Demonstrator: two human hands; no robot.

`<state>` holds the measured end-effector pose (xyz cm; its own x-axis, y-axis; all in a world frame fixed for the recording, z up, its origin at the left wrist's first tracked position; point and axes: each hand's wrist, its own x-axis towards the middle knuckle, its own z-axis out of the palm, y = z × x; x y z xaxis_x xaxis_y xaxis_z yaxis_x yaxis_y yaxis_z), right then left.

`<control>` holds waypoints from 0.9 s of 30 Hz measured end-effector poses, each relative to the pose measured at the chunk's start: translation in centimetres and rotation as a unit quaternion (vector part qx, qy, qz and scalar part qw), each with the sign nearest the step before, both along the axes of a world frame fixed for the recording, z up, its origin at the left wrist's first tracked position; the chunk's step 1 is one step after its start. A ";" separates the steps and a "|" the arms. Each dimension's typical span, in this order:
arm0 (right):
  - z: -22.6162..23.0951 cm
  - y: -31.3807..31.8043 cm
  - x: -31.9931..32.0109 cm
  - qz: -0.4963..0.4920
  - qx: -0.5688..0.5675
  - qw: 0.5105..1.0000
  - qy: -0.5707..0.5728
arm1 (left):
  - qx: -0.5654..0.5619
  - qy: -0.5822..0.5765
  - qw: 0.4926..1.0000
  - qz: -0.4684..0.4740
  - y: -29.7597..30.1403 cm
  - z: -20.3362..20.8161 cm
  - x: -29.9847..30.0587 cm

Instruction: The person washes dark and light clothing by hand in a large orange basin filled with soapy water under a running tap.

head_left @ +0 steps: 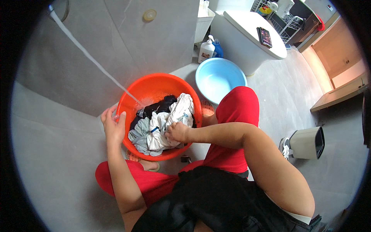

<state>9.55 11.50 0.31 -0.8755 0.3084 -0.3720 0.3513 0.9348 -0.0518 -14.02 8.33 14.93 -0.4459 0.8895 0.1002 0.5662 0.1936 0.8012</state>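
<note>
A large orange basin (159, 78) stands on the floor between my legs with clothes in it. My left hand (114, 125) grips the basin's left rim, fingers on the outside and thumb at the edge. Among the clothes, my right hand (178, 132) is closed on a white garment (181, 108), fingertips partly sunk in the cloth. A grey-green garment (141, 135) lies to the left of it, and a black garment (158, 108) is bunched behind. From the upper left a stream of water (92, 58) pours into the basin, splashing beside the black cloth.
Right of the orange basin sits a light blue basin (220, 77). Behind it are a white pump bottle (206, 50) and a white toilet (243, 46) with a phone (264, 37) on its lid. A beige bin (305, 143) stands at the right. A grey wall (154, 42) rises behind.
</note>
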 end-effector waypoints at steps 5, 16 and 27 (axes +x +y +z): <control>0.3 1.0 0.6 -0.029 -0.013 0.996 0.081 | -0.025 0.009 1.000 -0.011 0.3 0.4 0.7; 3.2 -0.5 1.3 -0.066 -0.038 0.995 -0.063 | -0.053 0.043 0.998 -0.016 0.5 -1.0 1.1; 0.0 0.0 1.3 -0.091 -0.055 0.994 0.007 | -0.054 0.059 0.997 -0.022 0.8 -1.4 1.7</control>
